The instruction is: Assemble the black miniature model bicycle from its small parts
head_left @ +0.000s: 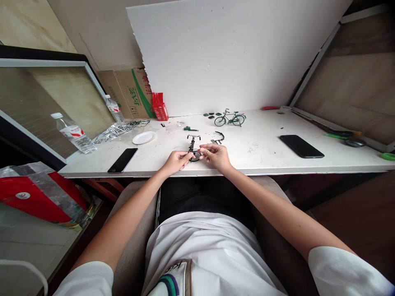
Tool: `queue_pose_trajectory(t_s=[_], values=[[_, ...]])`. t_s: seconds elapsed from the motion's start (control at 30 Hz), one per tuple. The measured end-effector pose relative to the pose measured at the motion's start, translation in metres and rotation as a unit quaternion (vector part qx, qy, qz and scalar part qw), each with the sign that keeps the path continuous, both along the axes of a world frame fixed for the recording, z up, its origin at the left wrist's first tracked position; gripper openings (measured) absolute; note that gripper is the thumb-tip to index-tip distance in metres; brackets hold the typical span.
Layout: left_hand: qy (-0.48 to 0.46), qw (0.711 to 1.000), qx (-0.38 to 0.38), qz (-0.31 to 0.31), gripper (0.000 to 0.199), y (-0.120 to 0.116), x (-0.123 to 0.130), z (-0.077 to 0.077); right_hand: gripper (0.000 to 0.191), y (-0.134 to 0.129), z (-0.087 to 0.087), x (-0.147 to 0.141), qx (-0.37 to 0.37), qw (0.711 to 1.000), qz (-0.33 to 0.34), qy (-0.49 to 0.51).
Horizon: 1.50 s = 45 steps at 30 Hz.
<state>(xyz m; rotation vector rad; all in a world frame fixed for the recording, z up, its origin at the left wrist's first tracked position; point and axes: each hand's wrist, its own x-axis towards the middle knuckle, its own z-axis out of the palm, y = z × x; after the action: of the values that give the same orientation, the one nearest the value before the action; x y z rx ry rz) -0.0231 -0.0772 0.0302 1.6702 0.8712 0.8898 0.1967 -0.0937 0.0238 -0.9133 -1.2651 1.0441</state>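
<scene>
Your left hand (178,162) pinches the black model bicycle (191,144), likely to steady it; right hand (218,158) by its wheel (197,157), can't tell its grip

The one view looks from the head, forward and down, past the shirt (203,255) and over the table (262,158) to the board (240,53) behind. It is wide, showing left hand (176,162) and right hand (218,157) small, near the middle.

Soft, diffuse light, faint shadows, wide-angle stretching toward edges
</scene>
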Motion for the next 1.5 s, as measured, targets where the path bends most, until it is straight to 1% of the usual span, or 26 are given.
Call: queue_pose_trajectory(t_s=[0.1, 0.27, 0.37, 0.47, 0.57, 0.7, 0.8, 1.1, 1.4, 1.5], values=[[-0.003, 1.0, -0.002, 0.003, 0.055, 0.001, 0.001, -0.002, 0.058, 0.0, 0.001, -0.001, 0.0, 1.0, 0.015, -0.022], [0.003, 1.0, 0.003, 0.004, 0.055, 0.002, 0.001, -0.004, 0.064, 0.003, -0.002, 0.001, 0.043, 0.997, 0.018, -0.064], [0.002, 1.0, 0.002, 0.006, 0.056, 0.002, 0.001, -0.004, 0.065, 0.006, -0.005, 0.001, 0.057, 0.996, 0.029, -0.055], [0.0, 1.0, -0.002, 0.006, 0.057, 0.002, 0.001, -0.004, 0.062, 0.006, -0.006, 0.001, 0.059, 0.996, 0.029, -0.053], [-0.001, 1.0, -0.001, 0.005, 0.057, 0.002, 0.001, -0.004, 0.059, 0.003, -0.004, 0.001, 0.061, 0.996, 0.027, -0.058], [-0.001, 1.0, 0.002, 0.0, 0.055, 0.002, 0.0, -0.004, 0.054, -0.002, 0.0, 0.001, 0.089, 0.994, 0.022, -0.057], [-0.004, 1.0, 0.0, -0.005, 0.055, 0.002, -0.001, -0.004, 0.053, -0.004, 0.001, 0.001, 0.094, 0.994, 0.016, -0.053], [-0.009, 1.0, -0.002, 0.0, 0.056, 0.003, -0.002, -0.005, 0.065, -0.004, -0.002, -0.001, 0.083, 0.996, 0.028, -0.021], [-0.013, 1.0, -0.01, -0.002, 0.056, 0.002, -0.002, -0.003, 0.063, -0.005, -0.003, -0.003, 0.095, 0.995, 0.013, 0.002], [-0.014, 1.0, -0.015, -0.004, 0.056, 0.002, -0.001, -0.002, 0.065, -0.005, -0.003, -0.004, 0.097, 0.995, 0.005, 0.005]])
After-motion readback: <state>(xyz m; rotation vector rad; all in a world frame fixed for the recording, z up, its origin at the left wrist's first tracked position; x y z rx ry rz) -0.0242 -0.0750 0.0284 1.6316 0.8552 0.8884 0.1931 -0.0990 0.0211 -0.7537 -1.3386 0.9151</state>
